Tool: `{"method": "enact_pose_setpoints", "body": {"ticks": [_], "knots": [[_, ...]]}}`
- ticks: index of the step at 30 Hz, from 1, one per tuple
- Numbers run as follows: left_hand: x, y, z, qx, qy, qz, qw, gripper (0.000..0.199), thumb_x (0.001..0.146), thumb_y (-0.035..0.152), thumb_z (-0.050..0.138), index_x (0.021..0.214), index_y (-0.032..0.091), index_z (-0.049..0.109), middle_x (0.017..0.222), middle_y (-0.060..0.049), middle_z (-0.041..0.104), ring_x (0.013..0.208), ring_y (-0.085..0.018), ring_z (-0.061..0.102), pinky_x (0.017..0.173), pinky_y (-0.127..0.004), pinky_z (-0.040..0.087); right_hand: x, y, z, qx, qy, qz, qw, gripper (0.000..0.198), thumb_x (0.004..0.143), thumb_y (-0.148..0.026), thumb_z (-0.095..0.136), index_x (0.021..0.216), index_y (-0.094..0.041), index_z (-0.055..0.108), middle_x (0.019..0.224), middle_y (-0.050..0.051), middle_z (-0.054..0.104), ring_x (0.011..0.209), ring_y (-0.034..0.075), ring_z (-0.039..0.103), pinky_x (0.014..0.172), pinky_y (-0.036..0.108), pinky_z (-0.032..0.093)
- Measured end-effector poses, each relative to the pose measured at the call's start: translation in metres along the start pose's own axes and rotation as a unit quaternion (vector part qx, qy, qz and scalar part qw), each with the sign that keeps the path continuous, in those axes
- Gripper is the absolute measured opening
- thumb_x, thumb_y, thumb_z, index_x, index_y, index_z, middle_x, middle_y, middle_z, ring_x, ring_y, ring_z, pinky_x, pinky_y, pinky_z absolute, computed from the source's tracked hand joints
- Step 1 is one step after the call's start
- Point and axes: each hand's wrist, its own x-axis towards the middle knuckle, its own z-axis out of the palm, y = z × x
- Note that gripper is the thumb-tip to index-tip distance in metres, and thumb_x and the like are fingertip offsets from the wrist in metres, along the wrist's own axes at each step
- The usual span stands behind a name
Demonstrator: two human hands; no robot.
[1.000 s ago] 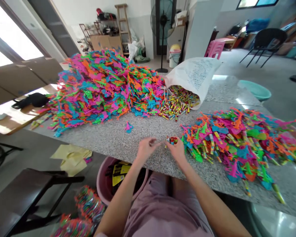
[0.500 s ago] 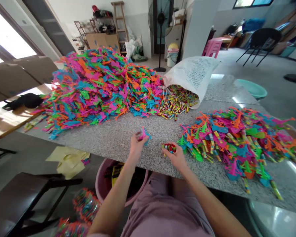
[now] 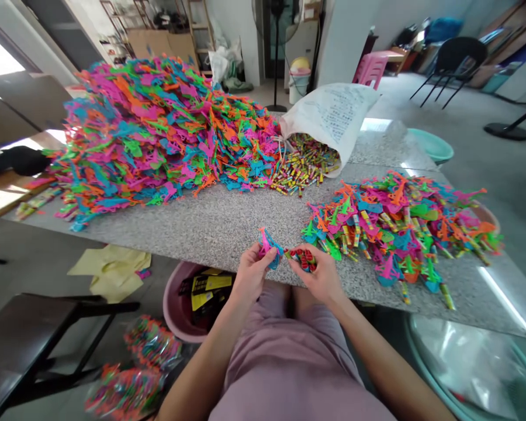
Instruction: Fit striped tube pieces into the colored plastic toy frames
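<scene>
Near the table's front edge, my left hand (image 3: 252, 272) pinches pink and blue plastic toy pieces (image 3: 269, 244). My right hand (image 3: 323, 275) is closed around a bunch of small printed tubes (image 3: 305, 258) with red ends. One tube points left from that bunch and meets, or nearly meets, the plastic pieces; whether it is joined to them I cannot tell. To the right lies a heap of coloured plastic pieces with tubes (image 3: 394, 228). Loose yellow and red tubes (image 3: 307, 166) spill from a white sack (image 3: 333, 117) beyond my hands.
A big mound of bright plastic pieces (image 3: 144, 140) covers the back left of the speckled stone table (image 3: 193, 225). Below the front edge stand a pink tub (image 3: 175, 318) and a green basin (image 3: 421, 351). A dark stool (image 3: 26, 339) and filled clear bags (image 3: 127, 389) are at the left.
My hands have come together, the left moving right with its plastic pieces toward the tubes in the right. One tube now sticks out leftward from the bunch. The view has shifted.
</scene>
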Motion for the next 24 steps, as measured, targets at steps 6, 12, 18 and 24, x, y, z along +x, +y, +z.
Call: {"method": "enact_pose_setpoints", "body": {"ticks": [6, 12, 18, 24], "knots": [[-0.006, 0.003, 0.003, 0.021, -0.023, -0.004, 1.0, 0.02, 0.069, 0.028, 0.078, 0.081, 0.016, 0.067, 0.072, 0.001, 0.064, 0.064, -0.008, 0.055, 0.067, -0.02, 0.043, -0.007, -0.003, -0.008, 0.014, -0.017, 0.016, 1.0, 0.017, 0.078, -0.033, 0.063, 0.085, -0.017, 0.064, 0.069, 0.002, 0.064, 0.061, 0.014, 0.055, 0.059, 0.024, 0.043], [-0.002, -0.001, -0.003, 0.033, -0.076, -0.065, 0.994, 0.023, 0.067, 0.026, 0.08, 0.084, 0.016, 0.068, 0.074, -0.001, 0.065, 0.069, -0.011, 0.059, 0.072, -0.024, 0.046, -0.008, 0.0, -0.019, 0.124, -0.088, 0.086, 0.985, 0.023, 0.074, -0.038, 0.067, 0.081, -0.016, 0.063, 0.06, -0.001, 0.06, 0.055, 0.013, 0.053, 0.053, 0.024, 0.041], [-0.008, -0.016, -0.001, -0.031, -0.075, -0.107, 0.991, 0.026, 0.064, 0.028, 0.082, 0.081, 0.017, 0.066, 0.081, -0.003, 0.069, 0.082, -0.016, 0.064, 0.081, -0.029, 0.048, -0.013, 0.005, -0.013, 0.192, -0.121, 0.116, 0.967, 0.027, 0.067, -0.04, 0.073, 0.074, -0.016, 0.061, 0.061, -0.002, 0.06, 0.055, 0.012, 0.053, 0.055, 0.024, 0.042], [0.036, -0.031, -0.005, 0.137, -0.036, -0.035, 0.989, 0.05, 0.074, 0.039, 0.072, 0.118, 0.019, 0.056, 0.11, -0.011, 0.065, 0.1, -0.02, 0.062, 0.087, -0.033, 0.048, 0.012, 0.037, -0.03, 0.064, -0.016, 0.116, 0.991, 0.031, 0.073, -0.044, 0.066, 0.084, -0.016, 0.061, 0.066, 0.003, 0.064, 0.06, 0.018, 0.058, 0.059, 0.03, 0.046]]}}
